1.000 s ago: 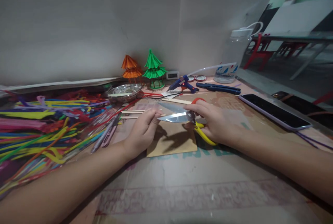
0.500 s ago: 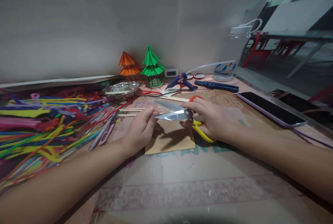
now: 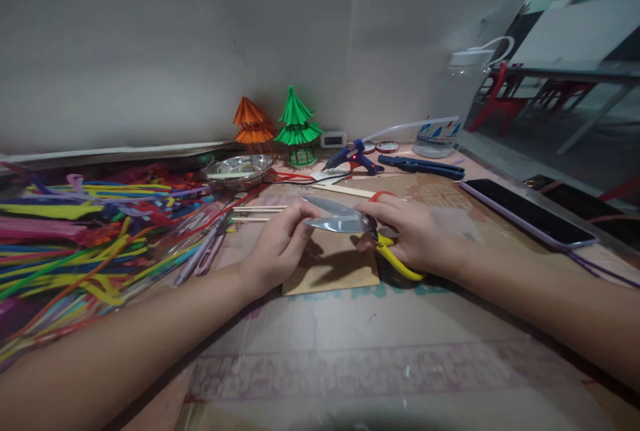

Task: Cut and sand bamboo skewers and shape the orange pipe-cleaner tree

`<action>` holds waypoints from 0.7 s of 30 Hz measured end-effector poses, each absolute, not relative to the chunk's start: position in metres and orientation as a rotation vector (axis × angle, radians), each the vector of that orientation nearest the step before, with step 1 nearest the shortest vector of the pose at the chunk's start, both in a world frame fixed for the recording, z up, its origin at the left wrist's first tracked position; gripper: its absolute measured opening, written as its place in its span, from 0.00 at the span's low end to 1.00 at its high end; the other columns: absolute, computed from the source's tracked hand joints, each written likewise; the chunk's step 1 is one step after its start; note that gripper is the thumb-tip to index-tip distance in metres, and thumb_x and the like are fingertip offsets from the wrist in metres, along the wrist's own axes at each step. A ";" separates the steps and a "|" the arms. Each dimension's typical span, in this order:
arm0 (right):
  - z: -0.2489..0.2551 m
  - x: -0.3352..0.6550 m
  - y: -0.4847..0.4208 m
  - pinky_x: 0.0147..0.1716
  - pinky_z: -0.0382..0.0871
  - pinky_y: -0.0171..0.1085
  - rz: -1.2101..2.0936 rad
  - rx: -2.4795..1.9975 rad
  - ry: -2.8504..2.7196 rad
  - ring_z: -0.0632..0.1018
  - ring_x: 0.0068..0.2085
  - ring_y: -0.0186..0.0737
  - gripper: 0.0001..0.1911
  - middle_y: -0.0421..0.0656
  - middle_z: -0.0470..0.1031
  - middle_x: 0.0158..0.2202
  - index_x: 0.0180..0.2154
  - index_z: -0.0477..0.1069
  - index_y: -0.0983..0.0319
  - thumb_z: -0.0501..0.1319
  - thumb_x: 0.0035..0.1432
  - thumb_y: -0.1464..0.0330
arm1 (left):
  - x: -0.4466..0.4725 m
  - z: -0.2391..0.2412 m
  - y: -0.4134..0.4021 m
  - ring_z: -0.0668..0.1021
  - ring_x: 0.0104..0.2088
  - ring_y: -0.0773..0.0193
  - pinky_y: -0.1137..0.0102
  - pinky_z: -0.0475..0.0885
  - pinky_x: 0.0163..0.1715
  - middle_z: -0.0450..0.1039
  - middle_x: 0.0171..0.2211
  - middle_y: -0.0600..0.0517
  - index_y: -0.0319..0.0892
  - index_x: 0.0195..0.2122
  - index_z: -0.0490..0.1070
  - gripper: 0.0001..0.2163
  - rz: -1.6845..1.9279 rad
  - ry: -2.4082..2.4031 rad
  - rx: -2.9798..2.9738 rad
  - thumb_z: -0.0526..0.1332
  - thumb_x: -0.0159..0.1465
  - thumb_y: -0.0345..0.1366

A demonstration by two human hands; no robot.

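Scissors [image 3: 337, 224] with one yellow and one red handle are in my right hand [image 3: 413, 231], their blades spread and pointing left. My left hand [image 3: 283, 244] is closed in a pinch right at the blade tips. Whatever it pinches is too small or hidden to make out. Below both hands lies a flat tan square board [image 3: 333, 277], partly in their shadow. Several thin wooden sticks [image 3: 255, 209] lie just beyond my left hand.
Colourful pipe cleaners [image 3: 65, 251] pile up at left, near a metal bowl [image 3: 240, 169]. An orange tree [image 3: 251, 124] and a green tree [image 3: 299, 127] stand behind. A blue glue gun [image 3: 354, 157], a bottle [image 3: 443, 111] and a phone [image 3: 527, 213] are farther right.
The whole view has shifted slightly, so things sit a little farther right. Both hands keep nearly the same pose, with the scissor blades still apart beside my left fingers.
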State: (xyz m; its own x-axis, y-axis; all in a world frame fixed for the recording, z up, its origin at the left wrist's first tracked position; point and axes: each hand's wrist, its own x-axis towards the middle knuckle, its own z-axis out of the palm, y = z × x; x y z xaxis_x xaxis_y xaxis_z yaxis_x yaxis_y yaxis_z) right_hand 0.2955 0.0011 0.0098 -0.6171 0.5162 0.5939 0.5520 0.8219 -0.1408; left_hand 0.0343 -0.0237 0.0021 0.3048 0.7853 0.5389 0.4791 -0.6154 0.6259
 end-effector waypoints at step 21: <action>0.008 0.295 0.013 0.30 0.65 0.35 0.198 -0.863 -2.205 0.71 0.31 0.38 0.28 0.43 0.72 0.36 0.52 0.70 0.60 0.63 0.59 0.48 | 0.031 -0.001 -0.020 0.72 0.29 0.65 0.69 0.67 0.33 0.70 0.30 0.53 0.43 0.39 0.70 0.17 1.346 1.078 2.189 0.48 0.74 0.47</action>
State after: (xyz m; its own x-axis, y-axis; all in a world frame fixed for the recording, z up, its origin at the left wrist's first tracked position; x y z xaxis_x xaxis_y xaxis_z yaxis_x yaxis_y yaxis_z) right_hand 0.2950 0.0134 0.0082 -0.4937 0.6378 0.5912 0.5225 0.7610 -0.3846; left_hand 0.0307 -0.0196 -0.0010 0.2581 0.7565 0.6009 0.4210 -0.6479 0.6348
